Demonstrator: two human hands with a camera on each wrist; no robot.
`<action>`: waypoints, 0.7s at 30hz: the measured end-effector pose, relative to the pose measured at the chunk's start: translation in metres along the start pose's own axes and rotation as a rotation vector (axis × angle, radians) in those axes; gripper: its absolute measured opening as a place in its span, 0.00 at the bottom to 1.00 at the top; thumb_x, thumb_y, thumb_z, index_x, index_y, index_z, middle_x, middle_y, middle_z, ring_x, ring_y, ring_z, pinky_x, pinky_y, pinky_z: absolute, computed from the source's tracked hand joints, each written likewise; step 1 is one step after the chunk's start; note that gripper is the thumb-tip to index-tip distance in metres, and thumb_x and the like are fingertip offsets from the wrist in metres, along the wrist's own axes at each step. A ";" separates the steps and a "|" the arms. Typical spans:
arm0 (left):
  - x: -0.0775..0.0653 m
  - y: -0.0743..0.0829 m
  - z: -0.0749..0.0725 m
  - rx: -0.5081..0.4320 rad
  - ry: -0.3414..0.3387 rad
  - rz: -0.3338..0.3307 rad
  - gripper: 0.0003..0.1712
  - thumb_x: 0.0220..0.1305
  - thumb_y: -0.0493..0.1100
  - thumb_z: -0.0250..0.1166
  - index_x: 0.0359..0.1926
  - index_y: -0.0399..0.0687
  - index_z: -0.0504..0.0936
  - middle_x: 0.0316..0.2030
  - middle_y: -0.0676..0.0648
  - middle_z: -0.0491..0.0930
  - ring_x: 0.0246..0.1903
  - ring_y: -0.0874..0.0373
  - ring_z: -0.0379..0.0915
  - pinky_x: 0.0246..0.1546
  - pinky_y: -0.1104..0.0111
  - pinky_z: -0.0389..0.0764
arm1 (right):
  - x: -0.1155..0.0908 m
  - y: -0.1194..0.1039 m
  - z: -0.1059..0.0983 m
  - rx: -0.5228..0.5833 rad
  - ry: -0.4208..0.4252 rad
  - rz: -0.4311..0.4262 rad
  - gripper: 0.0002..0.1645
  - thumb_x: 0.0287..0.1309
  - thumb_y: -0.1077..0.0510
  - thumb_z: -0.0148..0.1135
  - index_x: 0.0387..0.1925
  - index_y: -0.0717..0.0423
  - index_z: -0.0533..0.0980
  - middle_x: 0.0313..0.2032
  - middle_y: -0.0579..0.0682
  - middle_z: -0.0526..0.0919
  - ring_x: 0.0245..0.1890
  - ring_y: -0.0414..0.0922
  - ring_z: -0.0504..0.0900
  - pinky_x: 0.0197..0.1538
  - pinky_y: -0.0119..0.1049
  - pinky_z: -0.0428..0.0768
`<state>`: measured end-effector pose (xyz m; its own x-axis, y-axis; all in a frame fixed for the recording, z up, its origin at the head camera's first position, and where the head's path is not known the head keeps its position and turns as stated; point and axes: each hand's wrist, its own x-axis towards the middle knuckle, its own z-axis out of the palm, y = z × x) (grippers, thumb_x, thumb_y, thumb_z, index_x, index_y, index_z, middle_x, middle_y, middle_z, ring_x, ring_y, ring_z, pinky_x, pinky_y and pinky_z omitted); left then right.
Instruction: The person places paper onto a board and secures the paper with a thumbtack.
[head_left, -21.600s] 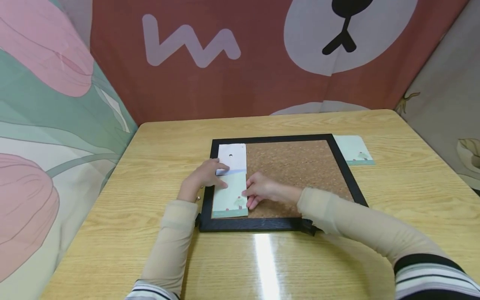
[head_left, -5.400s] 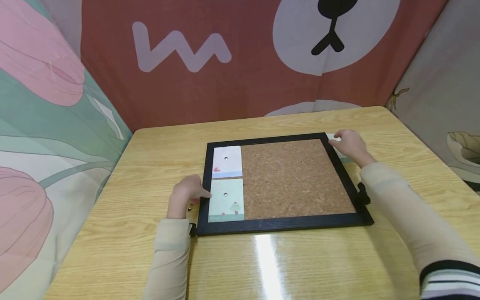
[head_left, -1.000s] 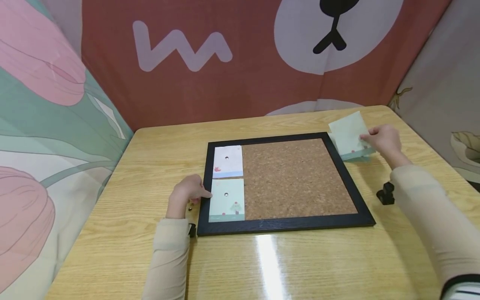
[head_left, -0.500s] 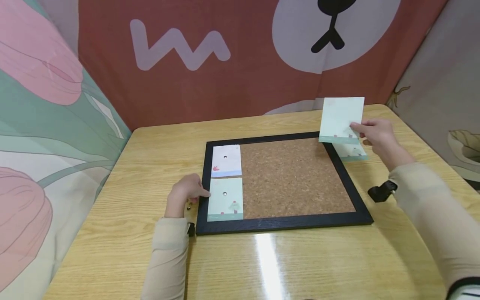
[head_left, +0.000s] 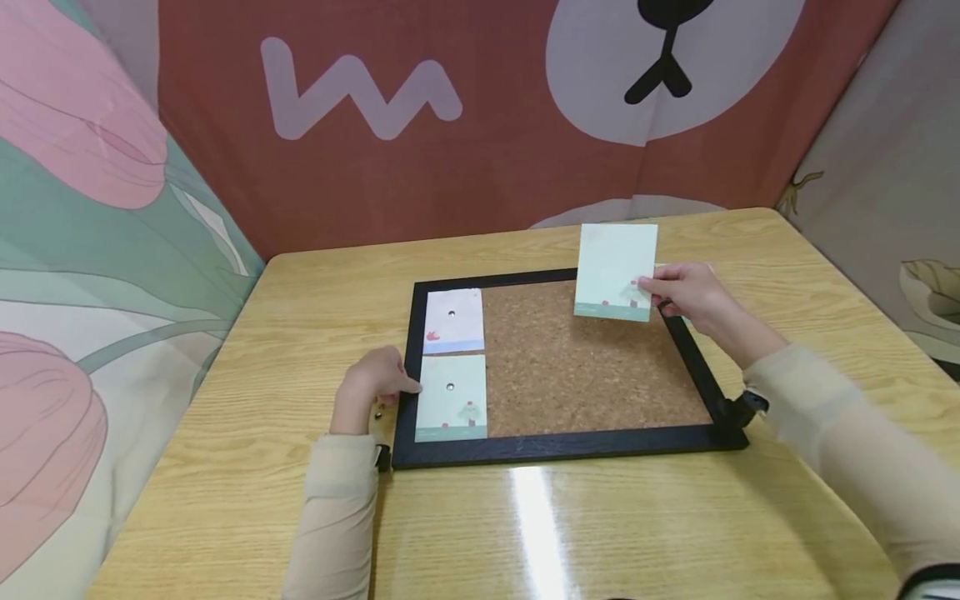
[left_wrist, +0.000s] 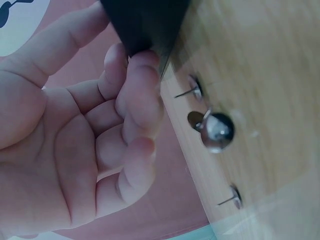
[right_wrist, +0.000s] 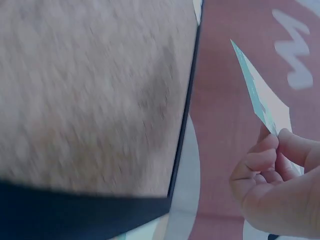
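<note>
My right hand (head_left: 693,296) pinches a pale green memo sheet (head_left: 611,271) by its lower right corner, thumb in front. The sheet hangs upright above the upper right part of the framed corkboard (head_left: 585,367). At the board's left side, my left hand (head_left: 372,383) grips the black frame, its thumb on top and fingers curled against the side, as the left wrist view shows. Two sheets are fixed on the cork by the left edge, each with one tack: a white one (head_left: 467,327) above and a green one (head_left: 435,408) below.
Several loose metal thumbtacks (left_wrist: 218,132) lie on the wooden table (head_left: 285,350) beside the left hand, some with points sideways. Past the board's right edge lies another sheet, mostly hidden by the right hand. A patterned cloth (head_left: 420,183) hangs behind the table.
The right hand has lifted the green sheet from beyond the frame's right side and carried it left over the board. Since the oldest frame, the lower sheet has gained a tack. The left hand stays still lately.
</note>
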<state>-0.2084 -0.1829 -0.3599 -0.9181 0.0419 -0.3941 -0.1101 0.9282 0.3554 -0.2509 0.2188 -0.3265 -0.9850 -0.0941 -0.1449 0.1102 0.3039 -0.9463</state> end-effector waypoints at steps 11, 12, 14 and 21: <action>-0.002 0.001 -0.001 -0.008 -0.002 -0.002 0.15 0.51 0.44 0.66 0.19 0.38 0.75 0.14 0.45 0.74 0.16 0.57 0.68 0.19 0.69 0.66 | -0.008 0.002 0.048 -0.126 -0.171 0.004 0.13 0.62 0.62 0.50 0.37 0.73 0.70 0.21 0.52 0.77 0.22 0.41 0.75 0.29 0.37 0.75; -0.002 0.001 0.000 -0.009 -0.002 0.002 0.15 0.52 0.44 0.66 0.19 0.38 0.75 0.14 0.45 0.74 0.16 0.57 0.68 0.18 0.69 0.66 | -0.008 0.003 0.052 -0.132 -0.181 0.007 0.13 0.62 0.63 0.50 0.37 0.74 0.70 0.20 0.52 0.77 0.21 0.41 0.75 0.30 0.37 0.76; -0.002 0.001 -0.001 -0.009 -0.001 0.003 0.15 0.52 0.44 0.66 0.18 0.38 0.75 0.14 0.45 0.74 0.15 0.57 0.67 0.18 0.69 0.66 | -0.008 0.005 0.059 -0.132 -0.201 0.022 0.13 0.62 0.63 0.49 0.37 0.74 0.70 0.21 0.52 0.77 0.21 0.41 0.76 0.30 0.37 0.77; -0.002 0.001 0.000 -0.008 0.004 -0.003 0.15 0.51 0.44 0.67 0.18 0.38 0.75 0.14 0.44 0.74 0.15 0.56 0.67 0.18 0.69 0.66 | -0.009 0.008 0.075 -0.137 -0.272 0.047 0.11 0.62 0.64 0.49 0.35 0.73 0.70 0.22 0.53 0.77 0.21 0.40 0.75 0.31 0.37 0.77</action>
<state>-0.2069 -0.1823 -0.3585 -0.9192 0.0382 -0.3919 -0.1157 0.9252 0.3615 -0.2310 0.1515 -0.3547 -0.9052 -0.3222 -0.2770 0.1175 0.4368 -0.8919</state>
